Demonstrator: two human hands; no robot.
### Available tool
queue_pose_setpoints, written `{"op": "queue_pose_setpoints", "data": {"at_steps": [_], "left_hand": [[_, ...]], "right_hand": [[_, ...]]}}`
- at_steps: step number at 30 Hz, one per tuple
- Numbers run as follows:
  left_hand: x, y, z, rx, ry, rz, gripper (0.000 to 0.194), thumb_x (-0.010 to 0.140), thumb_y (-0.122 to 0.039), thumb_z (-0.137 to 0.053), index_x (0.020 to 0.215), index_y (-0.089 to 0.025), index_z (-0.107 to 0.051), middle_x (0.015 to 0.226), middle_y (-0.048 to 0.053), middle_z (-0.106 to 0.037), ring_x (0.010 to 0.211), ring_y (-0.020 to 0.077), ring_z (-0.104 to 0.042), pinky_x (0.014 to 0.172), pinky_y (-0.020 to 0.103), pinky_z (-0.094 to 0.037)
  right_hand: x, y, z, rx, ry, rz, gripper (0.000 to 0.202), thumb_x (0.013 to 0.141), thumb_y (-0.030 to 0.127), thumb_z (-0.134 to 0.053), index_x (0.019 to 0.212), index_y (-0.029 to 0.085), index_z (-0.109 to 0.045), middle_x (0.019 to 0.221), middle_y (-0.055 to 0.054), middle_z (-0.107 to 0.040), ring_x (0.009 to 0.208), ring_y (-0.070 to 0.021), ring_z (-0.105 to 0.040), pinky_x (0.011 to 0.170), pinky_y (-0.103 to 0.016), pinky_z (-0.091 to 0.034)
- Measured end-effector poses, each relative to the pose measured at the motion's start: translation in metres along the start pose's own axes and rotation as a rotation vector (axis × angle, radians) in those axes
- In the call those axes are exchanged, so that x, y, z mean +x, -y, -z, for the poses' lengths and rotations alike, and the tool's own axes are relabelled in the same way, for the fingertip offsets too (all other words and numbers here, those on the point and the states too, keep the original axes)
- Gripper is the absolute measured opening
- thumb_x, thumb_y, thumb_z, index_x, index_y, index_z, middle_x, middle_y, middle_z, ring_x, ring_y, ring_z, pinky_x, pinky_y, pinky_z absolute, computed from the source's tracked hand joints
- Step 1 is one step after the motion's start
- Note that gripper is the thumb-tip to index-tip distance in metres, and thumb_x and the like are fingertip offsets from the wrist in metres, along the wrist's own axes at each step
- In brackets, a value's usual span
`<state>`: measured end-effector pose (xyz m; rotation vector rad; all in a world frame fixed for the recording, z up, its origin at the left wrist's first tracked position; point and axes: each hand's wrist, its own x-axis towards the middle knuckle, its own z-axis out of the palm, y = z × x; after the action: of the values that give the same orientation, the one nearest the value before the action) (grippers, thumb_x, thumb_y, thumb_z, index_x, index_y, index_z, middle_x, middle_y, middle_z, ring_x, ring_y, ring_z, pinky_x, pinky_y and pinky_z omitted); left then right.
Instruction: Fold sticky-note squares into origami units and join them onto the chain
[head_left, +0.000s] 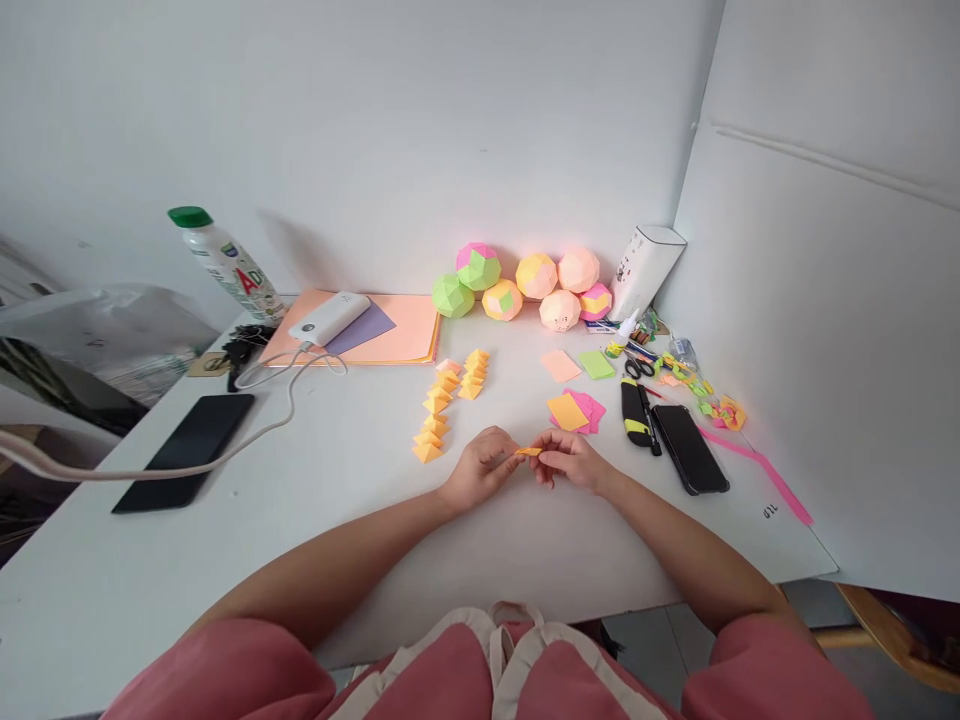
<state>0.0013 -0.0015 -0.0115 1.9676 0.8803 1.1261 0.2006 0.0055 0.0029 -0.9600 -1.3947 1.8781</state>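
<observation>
Between my two hands is a small folded piece of orange paper point(529, 451), held just above the white table point(315, 560). My left hand point(484, 470) pinches its left end, and the fingers of my right hand point(571, 462) grip its right end. Just beyond my hands lie orange and pink paper sheets point(570, 411), with a peach sheet point(561, 366) and a green sheet point(597, 364) farther back. Left of my hands, folded orange paper units point(433, 425) stand in a row, beside a shorter row of similar units point(472, 374).
Several paper balls point(536, 275) stack against the back wall. At right are a black phone point(690, 448), a box cutter point(635, 410), scissors point(639, 367) and a white box point(646, 272). At left are another phone point(187, 450), a power bank point(330, 318), its cable point(289, 405) and a bottle point(229, 265).
</observation>
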Motion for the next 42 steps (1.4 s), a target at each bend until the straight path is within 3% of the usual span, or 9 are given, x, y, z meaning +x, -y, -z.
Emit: {"op": "queue_pose_setpoints", "data": {"at_steps": [4,9,20,28,38,42], "left_hand": [[0.002,0.003,-0.002,0.158,-0.059,-0.295,0.015,0.087,-0.023,-0.048,0.085,-0.018,-0.062,0.073,0.006,-0.066,0.073,0.0166,-0.054,0.070,0.033,-0.046],[0.001,0.002,-0.003,0.318,-0.092,-0.446,0.017,0.088,-0.018,-0.043,0.093,-0.020,-0.059,0.078,0.006,-0.068,0.076,0.0165,-0.054,0.072,0.034,-0.046],[-0.003,0.003,-0.001,0.523,-0.071,-0.552,0.020,0.087,-0.013,-0.044,0.097,-0.021,-0.059,0.081,0.005,-0.067,0.081,0.0181,-0.052,0.072,0.034,-0.043],[-0.003,0.002,0.003,0.631,-0.034,-0.621,0.022,0.086,-0.009,-0.042,0.095,-0.021,-0.059,0.085,0.004,-0.067,0.079,0.0175,-0.051,0.072,0.036,-0.044],[-0.002,-0.001,0.003,0.680,-0.110,-0.734,0.021,0.083,-0.006,-0.048,0.097,-0.019,-0.055,0.080,0.003,-0.066,0.078,0.0165,-0.051,0.073,0.035,-0.045],[-0.001,-0.003,0.001,0.608,-0.139,-0.660,0.020,0.081,-0.007,-0.051,0.096,-0.019,-0.056,0.079,0.003,-0.067,0.076,0.0166,-0.050,0.069,0.033,-0.044]], "right_hand": [[0.000,0.002,-0.001,0.228,0.090,-0.169,0.015,0.075,0.025,-0.059,0.086,0.015,-0.056,0.072,-0.002,-0.063,0.056,-0.0121,-0.059,0.042,-0.022,-0.045],[0.002,0.003,0.002,0.410,0.130,-0.295,0.016,0.072,0.027,-0.057,0.084,0.017,-0.054,0.069,-0.002,-0.065,0.054,-0.0124,-0.060,0.041,-0.021,-0.043],[0.002,0.003,0.003,0.303,0.044,-0.361,0.023,0.062,0.016,-0.066,0.083,0.016,-0.056,0.066,0.001,-0.066,0.052,-0.0105,-0.062,0.042,-0.017,-0.042],[0.001,0.008,-0.003,0.280,0.009,-0.381,0.019,0.064,0.021,-0.068,0.078,0.015,-0.057,0.063,0.000,-0.067,0.049,-0.0121,-0.063,0.039,-0.018,-0.043],[0.001,0.002,-0.004,0.240,-0.036,-0.310,0.014,0.067,0.022,-0.062,0.076,0.015,-0.055,0.056,0.001,-0.064,0.045,-0.0125,-0.061,0.037,-0.019,-0.042],[0.000,0.002,-0.002,0.222,-0.002,-0.274,0.012,0.071,0.024,-0.060,0.077,0.015,-0.055,0.062,-0.001,-0.066,0.048,-0.0137,-0.063,0.039,-0.021,-0.045]]}}
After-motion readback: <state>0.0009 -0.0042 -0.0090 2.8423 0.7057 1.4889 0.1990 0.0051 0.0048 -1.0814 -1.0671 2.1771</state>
